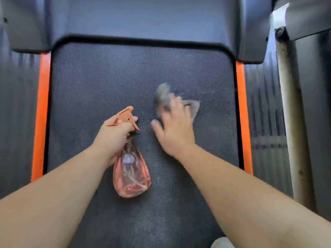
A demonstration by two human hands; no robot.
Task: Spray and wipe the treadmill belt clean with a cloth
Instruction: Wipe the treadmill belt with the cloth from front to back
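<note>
The dark textured treadmill belt (pixel 93 90) fills the middle of the head view. My left hand (pixel 114 138) grips the neck of a clear pink spray bottle (pixel 131 172) with an orange trigger head, its nozzle aimed away from me. My right hand (pixel 174 127) lies flat, fingers spread, pressing a grey cloth (pixel 163 96) onto the belt right of centre. The hand and cloth are blurred. Part of the cloth is hidden under my fingers. Pale dusty marks show on the belt around the cloth.
Orange side rails (pixel 42 111) run along both belt edges. The dark motor hood (pixel 143 20) spans the top. A dirty white post (pixel 290 104) and grey frame stand at the right. Something pale (pixel 222 243) shows at the bottom edge.
</note>
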